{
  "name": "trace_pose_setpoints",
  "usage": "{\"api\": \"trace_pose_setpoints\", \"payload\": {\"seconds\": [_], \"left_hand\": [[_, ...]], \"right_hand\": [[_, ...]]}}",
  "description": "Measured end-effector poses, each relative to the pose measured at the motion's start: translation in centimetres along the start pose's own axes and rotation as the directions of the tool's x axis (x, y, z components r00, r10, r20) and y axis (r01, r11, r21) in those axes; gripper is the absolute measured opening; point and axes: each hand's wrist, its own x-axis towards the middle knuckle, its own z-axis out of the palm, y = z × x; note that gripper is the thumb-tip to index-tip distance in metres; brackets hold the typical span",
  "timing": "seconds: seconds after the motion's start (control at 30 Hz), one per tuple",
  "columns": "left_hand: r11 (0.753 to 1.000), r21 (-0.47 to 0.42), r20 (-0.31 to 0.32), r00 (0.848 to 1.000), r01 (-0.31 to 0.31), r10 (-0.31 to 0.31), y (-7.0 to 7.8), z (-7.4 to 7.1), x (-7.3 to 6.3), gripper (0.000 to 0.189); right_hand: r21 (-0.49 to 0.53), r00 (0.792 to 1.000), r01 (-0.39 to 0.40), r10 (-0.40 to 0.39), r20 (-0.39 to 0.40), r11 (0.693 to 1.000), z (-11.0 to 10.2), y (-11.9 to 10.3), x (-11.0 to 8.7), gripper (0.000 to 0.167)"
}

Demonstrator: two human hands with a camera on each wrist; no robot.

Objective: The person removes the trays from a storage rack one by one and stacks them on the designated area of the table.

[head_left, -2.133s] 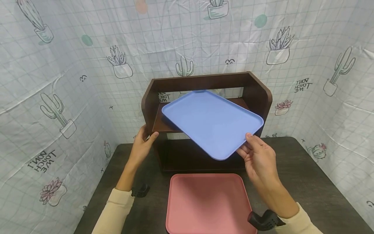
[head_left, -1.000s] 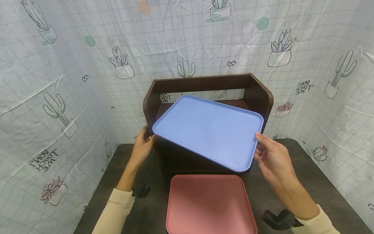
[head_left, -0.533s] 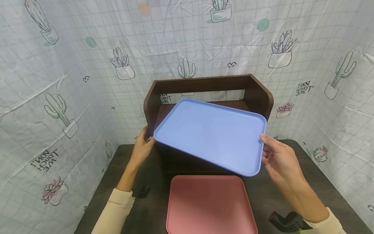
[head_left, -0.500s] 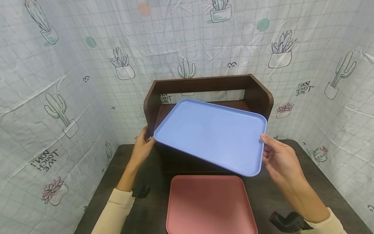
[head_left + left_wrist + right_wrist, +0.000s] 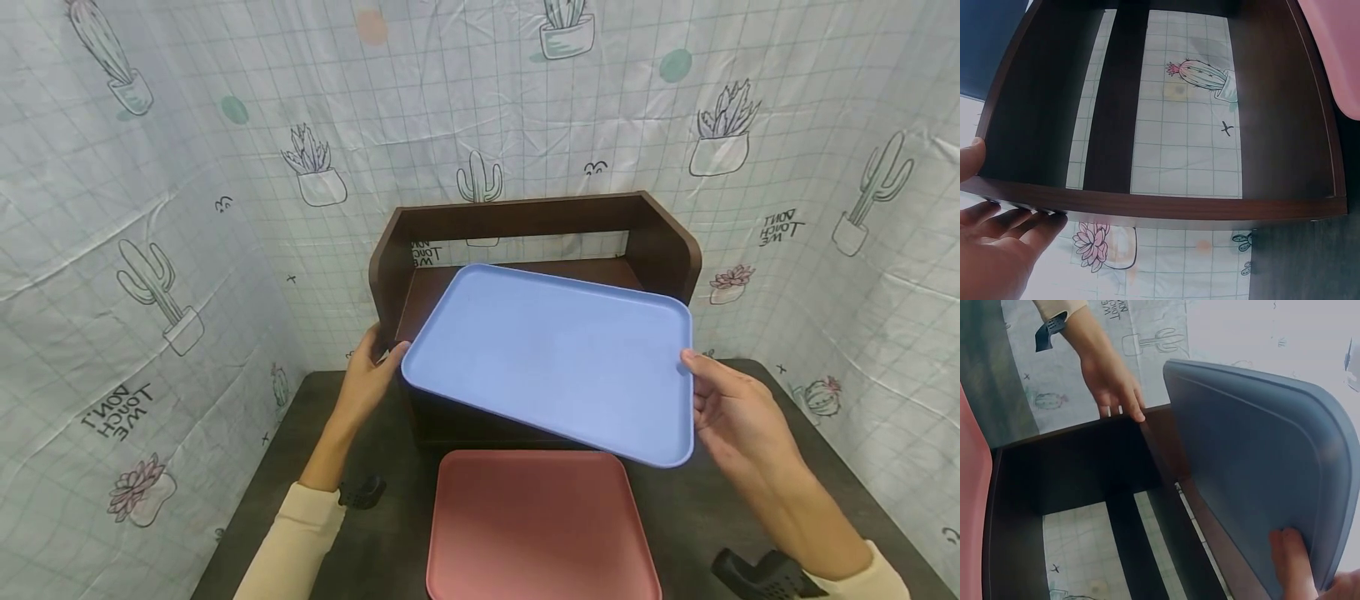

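Note:
My right hand [image 5: 738,408] pinches the right rim of a blue tray [image 5: 555,358], thumb on top and fingers beneath. The tray hangs tilted in front of the dark brown wooden shelf unit [image 5: 525,218], covering part of its upper board. On the unit's left side, my left hand [image 5: 365,375] grips the side panel [image 5: 1147,206], its thumb at the inner side and its fingers outside. From the right wrist view, the underside of the blue tray [image 5: 1254,462] shows, with fingers [image 5: 1294,562] against it.
A pink tray [image 5: 540,525] lies on the dark table [image 5: 712,492] in front of the shelf unit. White cloth [image 5: 225,333] with cactus prints hangs behind and on both sides. The unit's lower compartment is mostly hidden by the blue tray.
My right hand has drawn the blue tray out from over the upper shelf, toward me and to the right, turning it as it came. My left hand has kept its grip on the side panel.

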Motion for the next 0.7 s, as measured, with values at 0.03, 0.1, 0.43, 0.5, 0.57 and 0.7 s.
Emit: {"api": "trace_pose_setpoints", "payload": {"seconds": [0.03, 0.1, 0.43, 0.5, 0.57, 0.7], "left_hand": [[1.000, 0.001, 0.001, 1.000, 0.001, -0.001, 0.0, 0.0, 0.0, 0.069], [1.000, 0.005, -0.004, 1.000, 0.007, -0.007, 0.1, 0.0, 0.0, 0.071], [1.000, -0.002, -0.005, 1.000, 0.010, -0.010, 0.1, 0.1, 0.1, 0.069], [1.000, 0.000, -0.006, 1.000, 0.008, -0.008, 0.1, 0.1, 0.1, 0.069], [1.000, 0.004, -0.008, 1.000, 0.007, -0.007, 0.1, 0.0, 0.1, 0.069], [1.000, 0.009, -0.012, 1.000, 0.002, -0.002, 0.1, 0.0, 0.1, 0.070]], "right_hand": [[-0.011, 1.000, -0.005, 0.005, -0.004, 1.000, -0.1, 0.0, 0.0, 0.035], [-0.034, 1.000, -0.014, 0.014, -0.014, 0.999, -0.3, -0.1, -0.1, 0.036], [-0.111, 0.997, -0.064, 0.058, -0.055, 0.992, -1.2, -0.3, -0.6, 0.035], [-0.112, 0.996, -0.073, 0.067, -0.055, 0.991, -1.3, -0.3, -0.8, 0.034], [-0.112, 0.996, -0.082, 0.077, -0.052, 0.990, -1.4, -0.2, -0.9, 0.035], [-0.118, 0.995, -0.096, 0.092, -0.046, 0.988, -1.7, 0.1, -1.2, 0.037]]}}
